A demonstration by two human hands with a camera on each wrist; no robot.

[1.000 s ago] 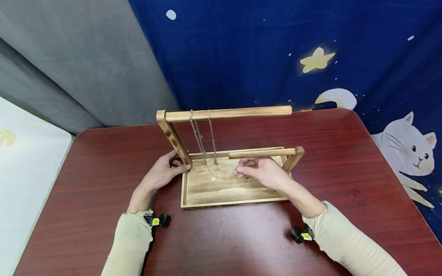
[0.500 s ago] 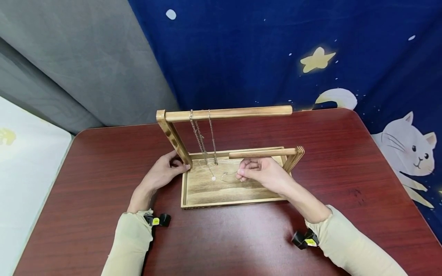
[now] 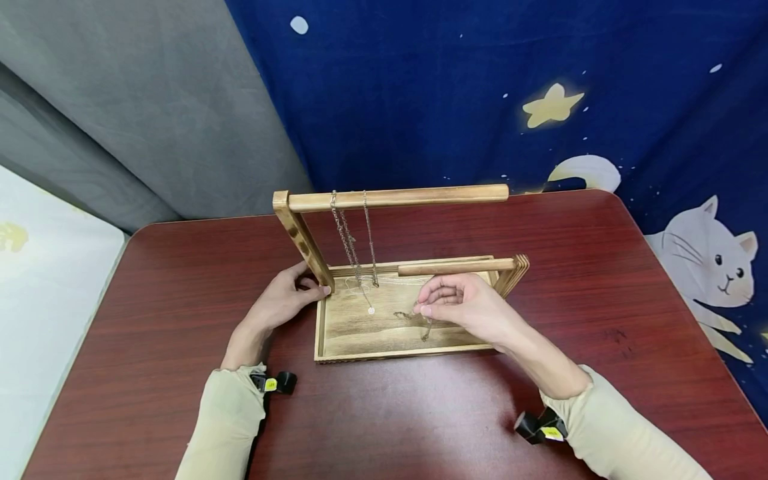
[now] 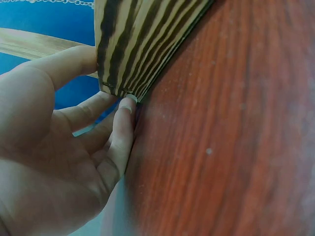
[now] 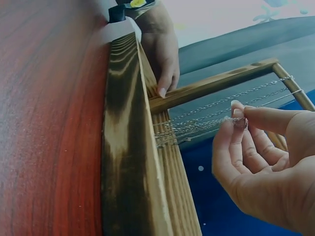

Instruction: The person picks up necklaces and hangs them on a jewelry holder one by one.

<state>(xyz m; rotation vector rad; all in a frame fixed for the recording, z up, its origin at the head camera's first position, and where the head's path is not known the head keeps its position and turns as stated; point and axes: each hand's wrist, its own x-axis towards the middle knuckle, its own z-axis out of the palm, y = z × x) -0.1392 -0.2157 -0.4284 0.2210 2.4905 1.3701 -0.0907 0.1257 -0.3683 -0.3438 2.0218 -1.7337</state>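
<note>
Now right hand (image 3: pixel 465 305) farther right, pinched chain (image 3: pixel 426 335) seemingly dangling

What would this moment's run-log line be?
left hand: holds wooden stand at left end | right hand: pinches chain over tray | upper bar: necklaces hanging

**Draped Indoors: A Curtained Recording Corner**

A dark red, wood-grain table (image 3: pixel 384 420) stands in what appears to be an indoor recording corner. Beyond its far edge hang a gray curtain (image 3: pixel 150 100) and a deep-blue curtain (image 3: pixel 408 87) printed with a yellow star (image 3: pixel 553 105) and a white cat (image 3: pixel 708 253); a pale sheet (image 3: pixel 54 287) flanks the left edge. Black wrist cameras (image 3: pixel 287 383) suggest filming. Whether home, office or lab, the drapes leave unclear.
</note>
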